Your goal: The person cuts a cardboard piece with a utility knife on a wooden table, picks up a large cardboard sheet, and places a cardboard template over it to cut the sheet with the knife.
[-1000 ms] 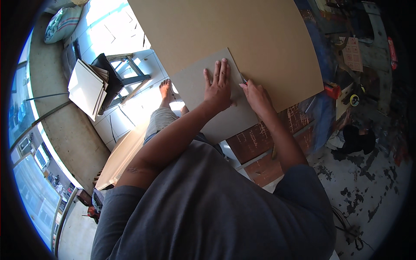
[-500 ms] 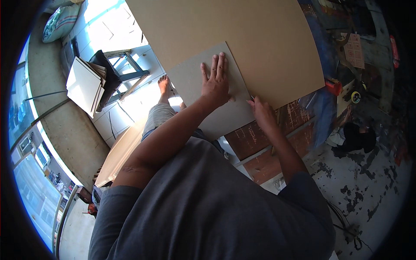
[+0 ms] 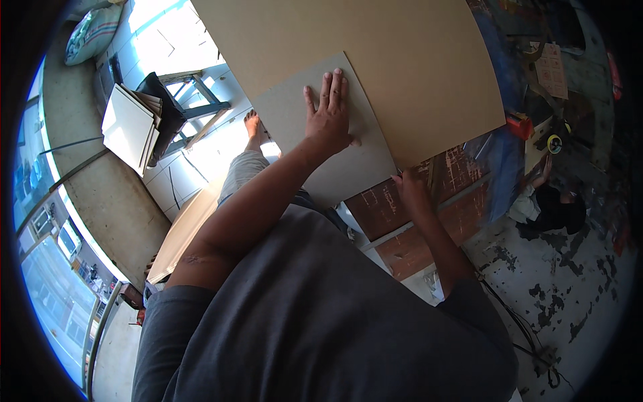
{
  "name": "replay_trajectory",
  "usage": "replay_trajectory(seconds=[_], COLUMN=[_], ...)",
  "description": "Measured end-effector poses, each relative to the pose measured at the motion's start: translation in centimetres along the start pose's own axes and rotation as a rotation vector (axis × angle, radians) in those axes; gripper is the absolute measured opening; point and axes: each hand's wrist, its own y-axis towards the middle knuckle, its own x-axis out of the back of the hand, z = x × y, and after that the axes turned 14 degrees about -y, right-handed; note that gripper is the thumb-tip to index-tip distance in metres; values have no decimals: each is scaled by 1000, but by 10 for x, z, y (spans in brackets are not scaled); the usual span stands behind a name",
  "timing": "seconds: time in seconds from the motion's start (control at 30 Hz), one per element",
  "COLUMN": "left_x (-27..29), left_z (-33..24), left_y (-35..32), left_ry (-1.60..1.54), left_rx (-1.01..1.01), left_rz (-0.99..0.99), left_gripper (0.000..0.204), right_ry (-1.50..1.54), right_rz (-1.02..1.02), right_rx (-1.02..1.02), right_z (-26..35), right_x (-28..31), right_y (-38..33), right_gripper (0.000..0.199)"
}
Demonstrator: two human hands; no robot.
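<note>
My left hand point(image 3: 328, 120) lies flat with fingers spread on a grey rectangular board point(image 3: 358, 157), pressing it against a larger brown board point(image 3: 429, 80) underneath. At the grey board's near right corner, my right hand point(image 3: 412, 191) is closed, its fingers pinched together. A small dark tip shows at those fingertips, too small to name. The rest of what the right hand holds, if anything, is hidden by the fingers. The large board's near edge passes just beside the right hand.
Below the boards is a worn reddish-brown surface point(image 3: 375, 208). To the left, a stool point(image 3: 201, 100) carries a stack of pale boards point(image 3: 127, 127). More brown boards point(image 3: 184, 234) lean near my leg. A red tool point(image 3: 519, 126) and a tape roll point(image 3: 554, 143) sit at right; a person point(image 3: 552, 208) is beyond.
My right hand has slid toward me along the grey board's right edge to its near corner. The left hand stays flat on the grey board.
</note>
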Motion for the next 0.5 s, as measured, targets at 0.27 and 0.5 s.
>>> replay_trajectory(seconds=[0.27, 0.5], left_x=[1, 2], left_z=[-2, 0], left_y=[0, 0], left_ry=[7, -14], left_rx=[12, -3], left_rz=[10, 5], left_gripper=[149, 151], right_ry=[-91, -124], right_rz=[72, 112], right_rx=[-70, -79], right_z=[-32, -39], right_x=[-34, -32], right_y=[-23, -37], right_gripper=[42, 39])
